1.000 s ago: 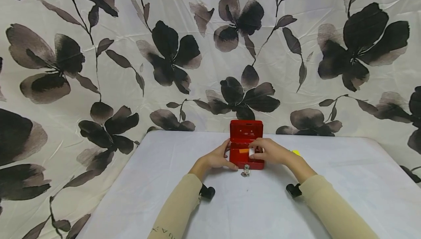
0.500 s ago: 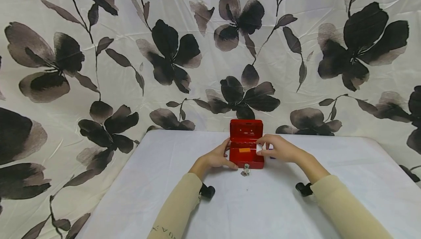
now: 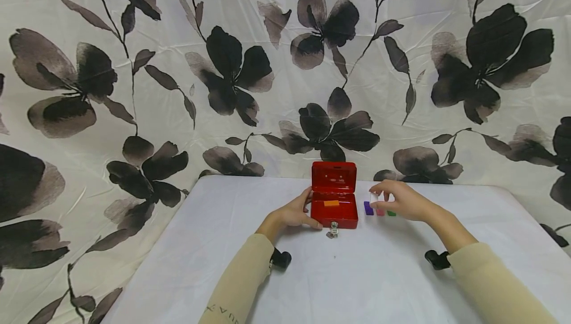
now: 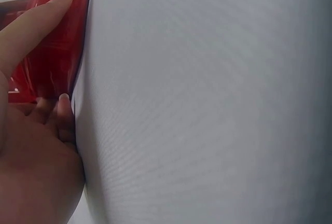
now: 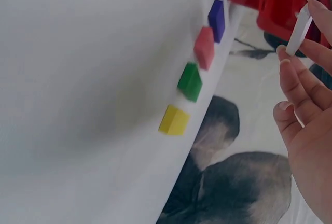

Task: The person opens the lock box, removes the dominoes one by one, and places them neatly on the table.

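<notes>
A red metal cash box (image 3: 341, 211) stands on the table with its lid (image 3: 334, 177) raised. Inside it lies an orange block (image 3: 331, 203). My left hand (image 3: 292, 213) grips the box's left front corner; in the left wrist view the thumb lies along the red front wall and the other fingers bend at the side. To the right of the box, my right hand (image 3: 403, 201) pinches a small white block (image 5: 300, 31) between thumb and fingertips, held above the table. Beneath that hand stand a purple block (image 3: 368, 208), a pink block (image 5: 204, 47) and a green block (image 5: 190, 82).
A yellow block (image 5: 174, 120) ends the row in the right wrist view; the head view hides it behind the right hand. A lock with keys (image 3: 333, 231) hangs at the box front. The white-covered table (image 3: 339, 284) meets a floral cloth (image 3: 250, 131) behind.
My right hand has lifted the white block out of the box and carried it rightward over the row of blocks. The left hand and the box have stayed in place.
</notes>
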Tool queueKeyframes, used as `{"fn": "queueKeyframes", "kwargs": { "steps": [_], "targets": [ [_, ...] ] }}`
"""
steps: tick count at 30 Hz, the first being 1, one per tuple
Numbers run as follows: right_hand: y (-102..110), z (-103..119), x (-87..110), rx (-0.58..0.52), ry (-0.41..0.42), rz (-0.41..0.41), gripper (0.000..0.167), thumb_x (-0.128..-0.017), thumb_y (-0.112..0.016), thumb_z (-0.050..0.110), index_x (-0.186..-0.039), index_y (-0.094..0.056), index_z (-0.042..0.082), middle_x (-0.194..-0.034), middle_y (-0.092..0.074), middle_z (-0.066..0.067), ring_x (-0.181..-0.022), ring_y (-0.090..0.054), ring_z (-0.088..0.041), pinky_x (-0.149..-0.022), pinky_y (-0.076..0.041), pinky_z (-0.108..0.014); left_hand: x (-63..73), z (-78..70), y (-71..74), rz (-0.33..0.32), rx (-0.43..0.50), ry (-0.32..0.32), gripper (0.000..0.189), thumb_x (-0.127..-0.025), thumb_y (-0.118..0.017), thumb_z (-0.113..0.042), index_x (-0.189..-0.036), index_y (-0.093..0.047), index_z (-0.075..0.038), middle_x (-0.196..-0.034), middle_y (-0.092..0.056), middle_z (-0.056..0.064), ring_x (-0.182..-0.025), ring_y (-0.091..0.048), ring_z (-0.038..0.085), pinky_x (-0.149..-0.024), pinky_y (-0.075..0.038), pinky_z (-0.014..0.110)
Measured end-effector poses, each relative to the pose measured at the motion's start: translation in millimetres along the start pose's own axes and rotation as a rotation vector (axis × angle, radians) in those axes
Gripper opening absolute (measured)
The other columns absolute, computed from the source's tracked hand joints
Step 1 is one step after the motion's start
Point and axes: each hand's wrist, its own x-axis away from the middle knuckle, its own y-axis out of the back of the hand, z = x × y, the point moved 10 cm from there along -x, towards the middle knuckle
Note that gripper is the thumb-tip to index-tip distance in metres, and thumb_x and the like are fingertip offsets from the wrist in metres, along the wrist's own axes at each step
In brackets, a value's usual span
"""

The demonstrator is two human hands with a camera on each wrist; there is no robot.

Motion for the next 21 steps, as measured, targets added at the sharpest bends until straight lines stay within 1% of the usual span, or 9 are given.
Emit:
{"fn": "queueKeyframes", "kwargs": {
  "steps": [8,15,21],
  "targets": [
    [13.3,-14.9,16.9,0.018,0.023,-0.046,0.039,-0.088,-0.082,0.021,-0.12,-0.071,0.001,-0.11,-0.072,-0.007,-0.088,-0.057,-0.02,-0.069,-0.049,-0.029,1.6,0.9,0.7,-0.01,-0.023,0.007,0.119,-0.075,-0.092,-0.018,-0.165,-0.014,-0.021,-0.163,-0.036,0.001,-0.147,-0.035,0.022,-0.115,-0.04,0.044],
    [18.2,-30.8,27.3,0.041,-0.009,-0.056,0.042,-0.089,-0.082,0.022,-0.121,-0.07,-0.001,-0.107,-0.071,-0.004,-0.086,-0.055,-0.018,-0.067,-0.046,-0.027,0.4,1.8,-0.3,0.0,-0.022,0.012,0.118,-0.076,-0.091,-0.017,-0.165,-0.013,-0.019,-0.163,-0.035,0.003,-0.147,-0.034,0.023,-0.116,-0.04,0.044],
    [25.3,-44.9,35.2,0.061,-0.027,-0.077,0.042,-0.087,-0.083,0.021,-0.119,-0.07,-0.003,-0.105,-0.071,-0.006,-0.085,-0.056,-0.018,-0.068,-0.046,-0.029,-0.1,0.0,-0.3,0.001,-0.011,-0.001,0.116,-0.076,-0.091,-0.017,-0.165,-0.015,-0.019,-0.162,-0.037,0.003,-0.147,-0.035,0.023,-0.116,-0.04,0.045]
  ]
}}
